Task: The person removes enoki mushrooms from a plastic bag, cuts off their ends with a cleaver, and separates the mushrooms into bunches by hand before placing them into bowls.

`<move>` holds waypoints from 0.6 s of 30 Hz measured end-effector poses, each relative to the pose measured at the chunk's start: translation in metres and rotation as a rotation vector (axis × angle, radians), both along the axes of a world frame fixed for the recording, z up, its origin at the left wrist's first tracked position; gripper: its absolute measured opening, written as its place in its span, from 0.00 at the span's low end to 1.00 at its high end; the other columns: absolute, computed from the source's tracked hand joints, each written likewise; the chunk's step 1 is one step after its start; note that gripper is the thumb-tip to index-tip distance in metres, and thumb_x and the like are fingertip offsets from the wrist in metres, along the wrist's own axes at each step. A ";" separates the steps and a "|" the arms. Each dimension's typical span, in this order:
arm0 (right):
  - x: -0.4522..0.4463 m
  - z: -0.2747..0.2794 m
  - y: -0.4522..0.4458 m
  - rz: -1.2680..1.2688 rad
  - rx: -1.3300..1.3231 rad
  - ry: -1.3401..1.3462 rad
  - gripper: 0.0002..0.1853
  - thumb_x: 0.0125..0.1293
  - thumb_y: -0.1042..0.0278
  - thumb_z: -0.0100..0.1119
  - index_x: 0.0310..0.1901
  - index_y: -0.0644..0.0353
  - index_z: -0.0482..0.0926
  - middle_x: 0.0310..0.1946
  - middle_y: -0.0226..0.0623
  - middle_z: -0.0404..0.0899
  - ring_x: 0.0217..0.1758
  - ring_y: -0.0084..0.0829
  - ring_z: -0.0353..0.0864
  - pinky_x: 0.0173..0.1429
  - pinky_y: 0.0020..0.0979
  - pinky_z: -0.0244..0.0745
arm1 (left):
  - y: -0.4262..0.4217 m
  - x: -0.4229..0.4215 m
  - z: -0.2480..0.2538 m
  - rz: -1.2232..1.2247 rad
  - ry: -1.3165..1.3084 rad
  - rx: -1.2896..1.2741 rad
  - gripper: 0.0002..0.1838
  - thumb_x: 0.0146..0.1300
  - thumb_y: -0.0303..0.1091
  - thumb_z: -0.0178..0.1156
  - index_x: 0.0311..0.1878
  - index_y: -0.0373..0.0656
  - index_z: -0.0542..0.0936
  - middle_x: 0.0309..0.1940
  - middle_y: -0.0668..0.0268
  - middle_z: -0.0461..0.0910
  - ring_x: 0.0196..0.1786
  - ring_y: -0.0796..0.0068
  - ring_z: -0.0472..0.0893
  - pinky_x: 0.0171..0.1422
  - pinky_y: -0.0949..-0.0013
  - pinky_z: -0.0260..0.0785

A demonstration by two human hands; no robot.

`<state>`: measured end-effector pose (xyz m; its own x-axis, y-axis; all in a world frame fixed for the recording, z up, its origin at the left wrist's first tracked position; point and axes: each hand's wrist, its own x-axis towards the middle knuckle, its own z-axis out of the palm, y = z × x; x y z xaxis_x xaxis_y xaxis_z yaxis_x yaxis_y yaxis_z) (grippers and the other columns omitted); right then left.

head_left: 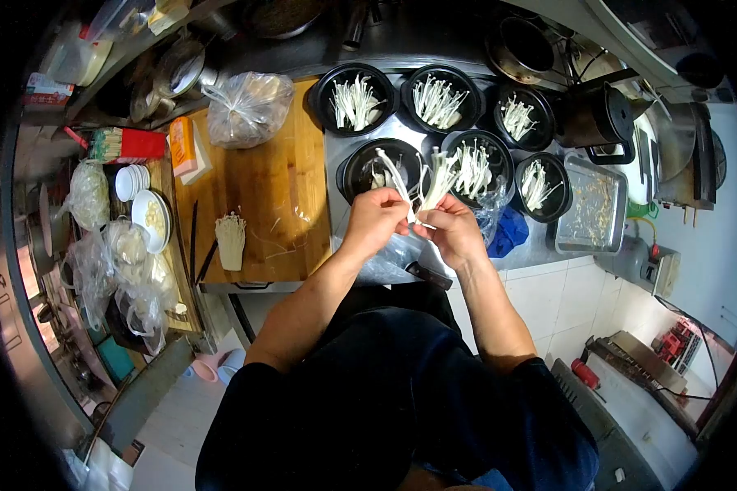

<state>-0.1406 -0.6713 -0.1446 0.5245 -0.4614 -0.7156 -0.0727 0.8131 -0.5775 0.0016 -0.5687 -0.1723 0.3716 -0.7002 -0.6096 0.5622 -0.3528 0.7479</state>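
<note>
My left hand [375, 219] pinches a thin strand of white enoki mushrooms [394, 173]. Close beside it, my right hand [452, 232] grips a thicker bunch of enoki mushrooms [439, 182]. Both hands are over the near edge of a black bowl [353, 190], which has some pale pieces inside, partly hidden by the mushrooms. Several more black bowls hold enoki, among them one at the upper left [318, 105] and a small one on the right [567, 206]. An uncut enoki bundle [231, 243] lies on the wooden cutting board [282, 188].
A knotted plastic bag [250, 109] sits at the board's back. To the right are a metal tray [591, 209] with scraps, a dark kettle [604, 119] and a blue cloth [509, 231]. White dishes [151, 221] and plastic bags [131, 270] stand at the left. A dark handle [428, 276] lies at the counter's front edge.
</note>
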 end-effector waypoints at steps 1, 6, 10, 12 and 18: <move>-0.001 -0.001 0.000 -0.027 0.018 -0.031 0.09 0.64 0.84 0.65 0.43 0.60 0.84 0.38 0.31 0.87 0.37 0.23 0.86 0.43 0.27 0.85 | 0.000 0.001 0.000 -0.002 -0.001 0.000 0.05 0.64 0.26 0.64 0.38 0.33 0.85 0.30 0.64 0.86 0.26 0.77 0.83 0.31 0.72 0.78; -0.016 -0.002 -0.015 -0.173 -0.022 -0.162 0.10 0.65 0.85 0.63 0.46 0.61 0.82 0.39 0.35 0.87 0.40 0.27 0.87 0.45 0.32 0.89 | 0.004 0.019 -0.005 -0.036 -0.235 0.157 0.06 0.64 0.27 0.64 0.39 0.33 0.86 0.31 0.64 0.86 0.28 0.78 0.84 0.31 0.73 0.79; -0.027 0.002 -0.026 -0.214 -0.040 -0.182 0.11 0.66 0.85 0.63 0.48 0.63 0.83 0.39 0.36 0.86 0.40 0.27 0.87 0.45 0.31 0.89 | 0.008 0.034 -0.018 -0.196 -0.568 0.274 0.05 0.64 0.28 0.64 0.37 0.36 0.85 0.26 0.68 0.83 0.30 0.81 0.82 0.29 0.71 0.76; -0.030 0.001 -0.030 -0.226 -0.051 -0.179 0.12 0.66 0.84 0.63 0.49 0.63 0.83 0.40 0.36 0.86 0.41 0.27 0.87 0.45 0.31 0.89 | 0.007 0.037 -0.012 -0.254 -0.604 0.343 0.08 0.62 0.32 0.65 0.38 0.37 0.86 0.26 0.60 0.86 0.30 0.69 0.86 0.34 0.64 0.79; -0.028 -0.004 -0.026 -0.133 -0.088 -0.090 0.15 0.67 0.79 0.67 0.55 0.62 0.83 0.43 0.33 0.87 0.44 0.25 0.86 0.48 0.30 0.86 | -0.006 0.038 0.006 -0.554 -1.058 0.408 0.12 0.67 0.38 0.64 0.45 0.40 0.87 0.42 0.46 0.87 0.46 0.39 0.85 0.54 0.46 0.77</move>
